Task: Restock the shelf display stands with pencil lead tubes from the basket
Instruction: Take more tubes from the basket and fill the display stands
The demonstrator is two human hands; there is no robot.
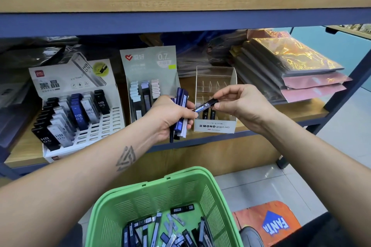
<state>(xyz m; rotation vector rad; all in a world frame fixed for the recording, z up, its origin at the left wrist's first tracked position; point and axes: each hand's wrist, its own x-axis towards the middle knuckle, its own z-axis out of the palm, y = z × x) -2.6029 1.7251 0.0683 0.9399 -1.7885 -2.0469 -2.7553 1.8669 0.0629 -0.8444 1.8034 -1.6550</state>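
Closest to you, low in the view, sits the green basket [160,202], its floor littered with loose pencil lead tubes [172,230]. An orange mat printed with a soda logo [275,224] lies on the floor tiles just right of it.

Above the basket your forearms meet at the shelf edge. Your left hand [170,118] is curled round a bundle of blue and white tubes [180,112], held upright. Your right hand [239,102] pinches a single dark tube [206,105] between thumb and fingers [217,105], its other end touching the left hand's fingertips.

Directly behind stands the clear MONO stand [214,126], mostly bare, with two dark tubes seated in its front row. This looks like the target: tip the tube upright, label forward, and lower it into a free slot beside those two. Mind the clear dividers, which are hard to see.

Further left are the grey 0.7 stand [150,62] and the white HB 0.5 stand [70,82], both partly filled. Stacked plastic-wrapped packs [291,66] crowd the right.
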